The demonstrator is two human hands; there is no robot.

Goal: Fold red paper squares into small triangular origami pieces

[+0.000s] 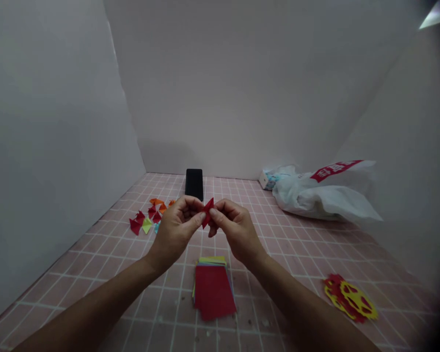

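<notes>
A small piece of folded red paper [208, 213] with pointed ends is held up between my two hands. My left hand [179, 217] pinches its left side between thumb and fingers. On the other side, the thumb and fingers of my right hand [234, 222] grip it too. Below them, on the pink tiled surface, lies a stack of coloured paper [215, 292] with a red sheet on top and yellow and other edges showing. Left of my left hand lie several small folded paper pieces [146, 225] in red, orange, yellow and blue, some partly hidden by that hand.
A black phone-like slab [194, 183] lies beyond my hands. At the back right are a white plastic bag [315, 195] with red print and a small box [267, 180]. Red and yellow paper cutouts [352, 298] lie at right. Pale walls [220, 88] enclose the surface.
</notes>
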